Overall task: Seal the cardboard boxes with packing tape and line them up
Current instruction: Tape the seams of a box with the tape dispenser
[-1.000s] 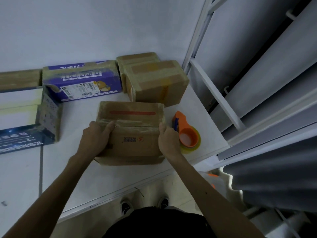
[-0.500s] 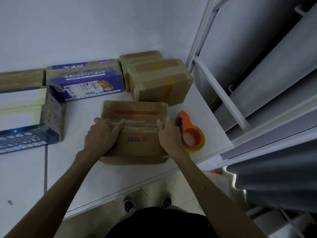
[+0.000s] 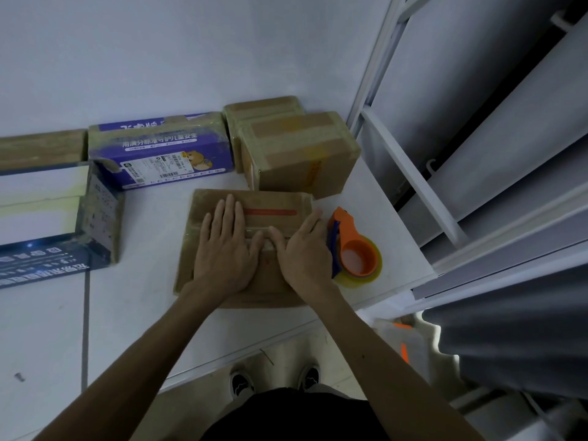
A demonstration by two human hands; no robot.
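A brown cardboard box [image 3: 208,202] with a red strip on its top lies on the white table [image 3: 133,297] in front of me. My left hand [image 3: 226,249] lies flat on its top with straight fingers. My right hand [image 3: 302,249] presses flat on the top beside it, thumb towards the left hand over the taped seam. An orange tape dispenser [image 3: 356,249] with a yellowish roll stands just right of the box, next to my right hand.
Two taped brown boxes [image 3: 299,154] sit at the back right by the wall. A purple printed box [image 3: 159,148] and a flat brown box [image 3: 41,148] line the wall. A dark open box [image 3: 47,218] is at left. White shelving [image 3: 413,173] borders the right.
Both hands have moved from gripping the box's left and right sides to lying flat on its top, close together over the seam. The camera has come nearer.
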